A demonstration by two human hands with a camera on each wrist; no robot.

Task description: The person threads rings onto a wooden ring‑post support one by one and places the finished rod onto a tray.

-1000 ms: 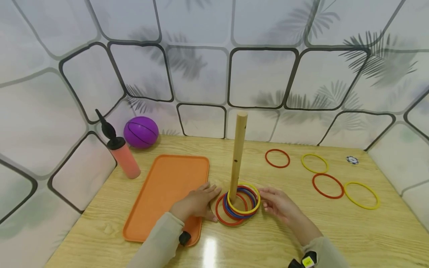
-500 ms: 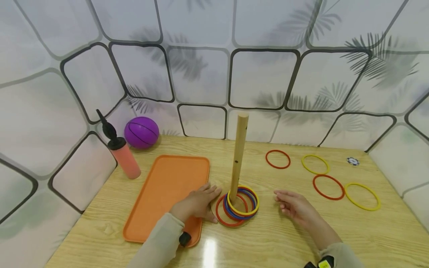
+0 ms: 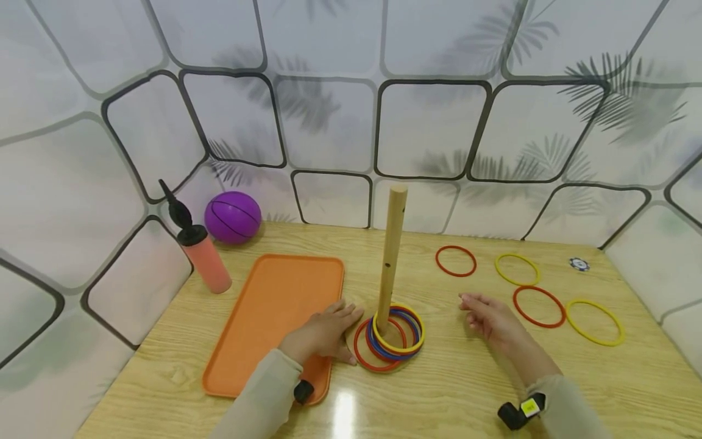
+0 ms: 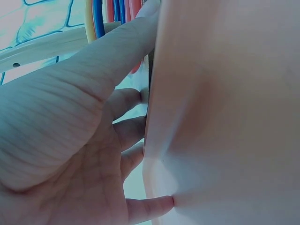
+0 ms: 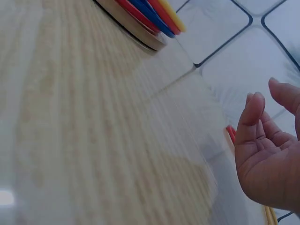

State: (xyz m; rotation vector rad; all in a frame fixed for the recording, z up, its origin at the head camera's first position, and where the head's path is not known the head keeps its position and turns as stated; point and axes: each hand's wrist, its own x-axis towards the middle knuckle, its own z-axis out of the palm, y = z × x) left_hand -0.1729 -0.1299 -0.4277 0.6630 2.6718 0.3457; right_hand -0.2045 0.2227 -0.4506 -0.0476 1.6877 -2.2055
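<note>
My left hand lies with straight, spread fingers across the right edge of an orange tray, its fingertips close to the foot of a wooden post. In the left wrist view the little finger touches the tray. Red, blue and yellow rings are stacked around the post, the yellow one on top and a red one off-centre at the bottom. To the right of the stack, my right hand hovers over the table with loosely curled fingers, holding nothing. The right wrist view shows that hand apart from the rings.
Two red rings, one farther back and one nearer, lie at the right with two yellow rings. A poker chip sits beyond them. At the back left stand a pink hand pump and a purple ball.
My right hand has moved right, away from the yellow ring on the stack, and slightly farther back. The left hand stays where it was. The stacked rings look almost unchanged.
</note>
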